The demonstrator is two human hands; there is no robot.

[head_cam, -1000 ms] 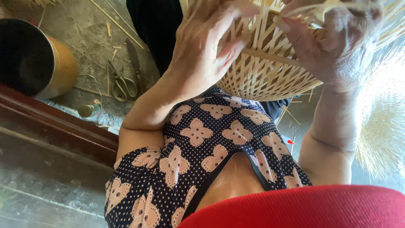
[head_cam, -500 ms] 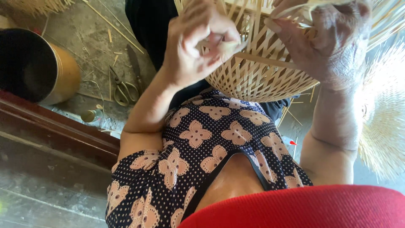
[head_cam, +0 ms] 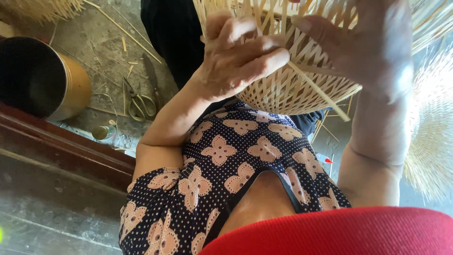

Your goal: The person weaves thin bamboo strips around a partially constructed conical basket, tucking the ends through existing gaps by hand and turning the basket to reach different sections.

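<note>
- Since the earlier frame, the left hand [head_cam: 240, 56] has shifted across the side of the woven basket [head_cam: 302, 71], its fingers now curled and pressed against the pale strips rather than pinching at them.
- Whether that hand grips a single strip cannot be told; the knuckles hide the fingertips.
- At the picture's upper right, the right hand [head_cam: 373, 52] lies flat on the basket wall, thumb pointing left, steadying it without a closed grasp.
- A loose bamboo strip [head_cam: 321, 92] slants down from between the two hands.
- The basket is held up in front of the person's chest (above a dark floral blouse [head_cam: 236, 160]).
- On the concrete floor [head_cam: 99, 42] lie scissors [head_cam: 139, 101], a knife [head_cam: 152, 78] and, toward the left edge, a round tin [head_cam: 42, 85].
</note>
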